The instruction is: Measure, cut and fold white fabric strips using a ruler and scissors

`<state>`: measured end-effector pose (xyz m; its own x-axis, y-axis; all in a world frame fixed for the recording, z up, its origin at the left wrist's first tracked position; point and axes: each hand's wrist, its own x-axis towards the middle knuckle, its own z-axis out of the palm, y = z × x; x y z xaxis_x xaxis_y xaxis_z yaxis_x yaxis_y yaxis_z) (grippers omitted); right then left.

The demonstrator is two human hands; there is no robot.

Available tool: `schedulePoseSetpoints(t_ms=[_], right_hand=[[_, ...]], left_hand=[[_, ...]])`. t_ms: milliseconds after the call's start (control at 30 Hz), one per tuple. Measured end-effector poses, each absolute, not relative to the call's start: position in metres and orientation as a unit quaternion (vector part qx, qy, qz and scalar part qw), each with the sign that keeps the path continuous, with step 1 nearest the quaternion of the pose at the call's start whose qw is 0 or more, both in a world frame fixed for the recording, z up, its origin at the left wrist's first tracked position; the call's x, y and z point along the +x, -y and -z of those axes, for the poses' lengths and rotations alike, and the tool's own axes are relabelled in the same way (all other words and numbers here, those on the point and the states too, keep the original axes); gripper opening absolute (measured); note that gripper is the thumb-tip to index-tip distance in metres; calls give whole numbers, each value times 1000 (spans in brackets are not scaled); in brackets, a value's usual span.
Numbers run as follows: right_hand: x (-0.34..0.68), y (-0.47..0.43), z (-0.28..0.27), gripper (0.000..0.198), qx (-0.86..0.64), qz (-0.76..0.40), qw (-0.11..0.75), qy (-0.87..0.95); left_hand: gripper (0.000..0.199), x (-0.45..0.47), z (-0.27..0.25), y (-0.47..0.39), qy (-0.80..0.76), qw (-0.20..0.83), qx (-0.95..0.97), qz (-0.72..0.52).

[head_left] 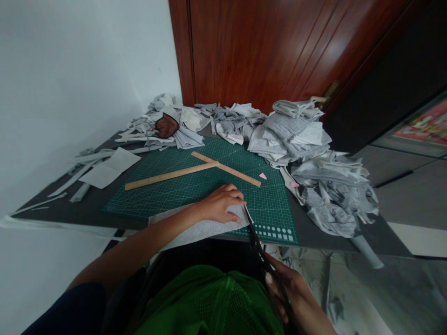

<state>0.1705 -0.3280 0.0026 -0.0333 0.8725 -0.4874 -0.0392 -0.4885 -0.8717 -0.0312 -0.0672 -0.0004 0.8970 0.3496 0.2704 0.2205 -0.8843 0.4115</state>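
Cloth (195,230), pale grey strip, lay in the head view at six o'clock on the green cutting mat (157,200), taking twelve as the door (244,51); its near edge overhung the table (91,207). Left hand (223,205) rested palm down over the strip's right end, fingers loosely bent, thumb apart, pressing rather than clasping. Right hand (293,288), at five o'clock beyond the table edge, was closed round the handles of black scissors (257,244), blades at the cloth's right end; how far they gaped I could not tell. Judged the strip light, soft and limp, slightly fuzzy, hardly slippery, liable to pucker if pushed; best held flat under spread fingertips close to the blades, clear of their line. Scissors looked rigid and heavier, best gripped by the loops. Mat flat, finely gridded, white dots and squares at its near right corner. Mid-mat, one wooden ruler (171,175), straight and thin, touched a second ruler (240,175). Pink scrap (263,176), small and pointed, at three. White sheet (108,170), creased, at nine. Brown piece (166,125), dark-rimmed, at eleven. Grey fabric heap (289,135), folded and rumpled, at two.
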Motion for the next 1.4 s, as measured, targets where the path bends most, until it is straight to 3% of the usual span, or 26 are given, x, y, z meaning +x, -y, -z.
schedulePoseSetpoints(t_ms=[967,1133,1400], right_hand=[[161,332,-2,94,-612,-597,396,336],[166,332,2,102,-571,-615,404,364],[166,330,-1,93,-592,-621,396,327]], left_hand=[[51,-30,0,65,-176,218,946,-163],[47,-30,2,64,-166,216,948,-166],[46,-30,2,64,-166,217,947,-172]])
